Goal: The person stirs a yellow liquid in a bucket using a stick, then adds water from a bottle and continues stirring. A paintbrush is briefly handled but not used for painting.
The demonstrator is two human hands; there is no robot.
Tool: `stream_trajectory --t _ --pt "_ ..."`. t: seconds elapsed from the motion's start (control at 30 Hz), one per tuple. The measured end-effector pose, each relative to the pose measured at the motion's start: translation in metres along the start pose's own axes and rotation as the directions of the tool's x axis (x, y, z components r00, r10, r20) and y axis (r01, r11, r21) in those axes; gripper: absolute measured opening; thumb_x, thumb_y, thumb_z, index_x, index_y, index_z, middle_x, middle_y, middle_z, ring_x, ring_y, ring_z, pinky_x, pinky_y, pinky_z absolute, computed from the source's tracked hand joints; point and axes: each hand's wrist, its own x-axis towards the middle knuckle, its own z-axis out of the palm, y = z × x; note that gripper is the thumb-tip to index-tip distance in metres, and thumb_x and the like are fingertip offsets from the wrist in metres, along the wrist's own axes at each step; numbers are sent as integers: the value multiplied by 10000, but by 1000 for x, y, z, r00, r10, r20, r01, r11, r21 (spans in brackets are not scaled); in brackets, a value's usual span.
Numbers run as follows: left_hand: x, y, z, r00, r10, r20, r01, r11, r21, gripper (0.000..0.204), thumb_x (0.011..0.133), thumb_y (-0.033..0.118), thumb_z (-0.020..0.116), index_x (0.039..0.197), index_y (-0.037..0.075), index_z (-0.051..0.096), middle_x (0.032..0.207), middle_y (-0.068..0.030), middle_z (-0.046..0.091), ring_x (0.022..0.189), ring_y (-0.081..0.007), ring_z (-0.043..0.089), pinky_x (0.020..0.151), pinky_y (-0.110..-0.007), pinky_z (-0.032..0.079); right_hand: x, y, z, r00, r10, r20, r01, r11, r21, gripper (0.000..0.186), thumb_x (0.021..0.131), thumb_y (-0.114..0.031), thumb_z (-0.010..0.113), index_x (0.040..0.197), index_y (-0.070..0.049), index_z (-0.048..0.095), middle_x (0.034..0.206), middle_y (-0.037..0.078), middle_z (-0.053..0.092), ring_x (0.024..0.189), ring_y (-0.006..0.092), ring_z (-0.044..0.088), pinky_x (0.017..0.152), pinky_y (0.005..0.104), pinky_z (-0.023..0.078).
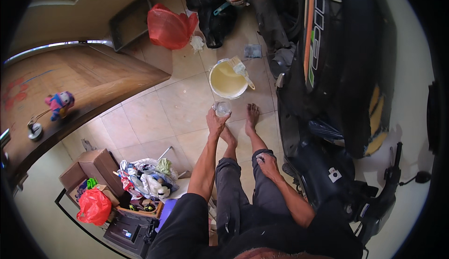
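Left hand (216, 123) grips a clear cup (223, 108), contents indistinct, just near of a white bucket (229, 96), pale yellow inside; brush (238, 66) across its right rim. Right hand (268, 165) rests at knee, grip unclear. Right: motorbike (348, 58) bears outlined lettering.

Reads mod. bright & soft, w/ a thin white strip of glare at upper L along the far edge of the wooden door (84, 72). Throws faint shadows on the R wall (407, 114), goes near-blk on the motorbike (318, 165). Looks fairly sharp in ctr, bends straight edges twd the rim, fades to blk in corners.
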Motion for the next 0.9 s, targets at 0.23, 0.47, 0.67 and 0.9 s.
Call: stream_trajectory --t 0.23,0.47,0.67,0.9 --pt "55 -21 45 984 -150 93 139 984 112 716 676 548 781 1149 27 648 1040 -200 699 974 -386 664 841 -450 529 18 22 7 995 95 -32 -91 990 110 174 838 -62 645 984 33 654 967 210 683 923 367 661 838 406 514" --pt "87 -13 53 935 -279 217 225 943 244 764 665 670 734 1017 -6 684 964 -207 713 929 -375 683 809 -446 537 20 30 10 993 115 -23 -110 979 174 180 844 -66 657 994 33 659 966 197 693 896 341 670 820 394 522" --pt "118 8 48 830 -483 281 384 858 341 790 650 707 711 908 -40 722 934 -242 715 910 -393 693 789 -455 540 22 30 11 991 124 -54 -113 978 173 185 855 -95 667 1001 19 670 946 176 700 863 318 676 802 383 527" --pt "125 36 28 823 -463 328 423 886 191 782 637 674 737 957 -40 723 941 -236 716 924 -374 693 805 -436 535 17 36 10 987 151 -46 -137 963 232 186 861 -106 671 999 19 671 924 167 704 833 289 678 783 372 531"
